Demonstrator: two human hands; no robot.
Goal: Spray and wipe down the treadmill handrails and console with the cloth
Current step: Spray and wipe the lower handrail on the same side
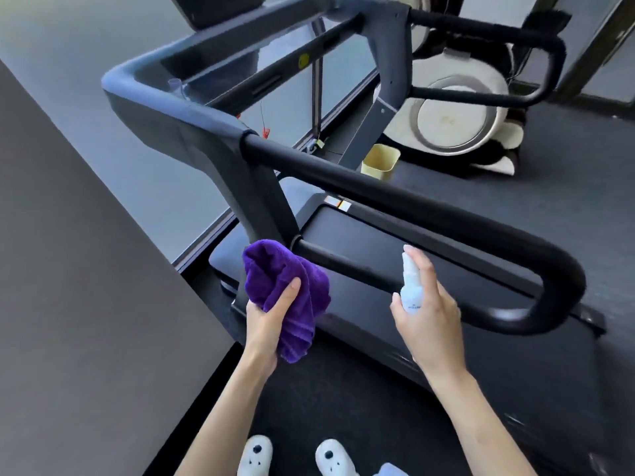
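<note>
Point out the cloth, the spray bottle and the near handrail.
cloth [275, 269], head view, upper bunched fold.
spray bottle [411, 290], head view, white body above the palm.
handrail [395, 197], head view, middle of the top bar.

The single head-worn camera looked steeply down and forward from beside the treadmill [343, 235], close above both forearms. Its tilted wide-angle frame put the console [220, 8] at twelve o'clock and the slippers [292, 455] at six.
</note>
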